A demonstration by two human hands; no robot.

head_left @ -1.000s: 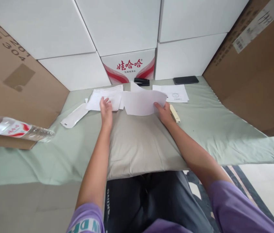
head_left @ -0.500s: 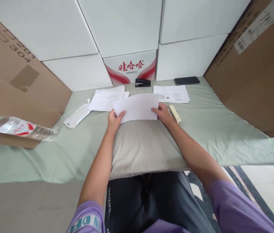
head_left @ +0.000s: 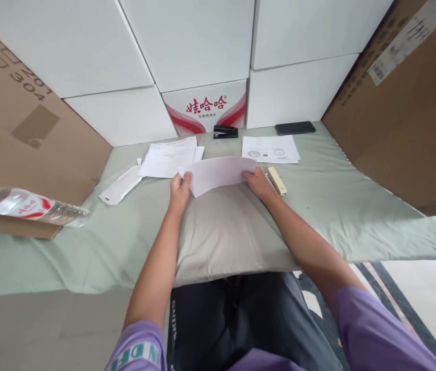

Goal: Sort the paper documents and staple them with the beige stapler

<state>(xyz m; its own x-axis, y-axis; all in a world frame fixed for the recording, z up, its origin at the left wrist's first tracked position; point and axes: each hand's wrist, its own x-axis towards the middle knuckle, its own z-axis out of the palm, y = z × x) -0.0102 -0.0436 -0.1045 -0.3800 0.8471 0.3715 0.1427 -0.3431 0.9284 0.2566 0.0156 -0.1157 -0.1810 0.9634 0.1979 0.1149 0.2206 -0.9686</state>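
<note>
Above the pillow (head_left: 225,232), your left hand (head_left: 179,188) and right hand (head_left: 258,182) pinching a sheet (head_left: 218,172), stapler (head_left: 277,181) at 3 o'clock.

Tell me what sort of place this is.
Probably a storeroom or makeshift home workspace: stacked white cartons and brown cardboard boxes wall in a green-sheeted surface, where both hands hold a white paper sheet over a grey pillow.

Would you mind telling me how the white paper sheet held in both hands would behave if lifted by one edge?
The white paper sheet looks thin and already bows between left hand and right hand, so it would probably droop. Likely very light, easily creased.
</note>
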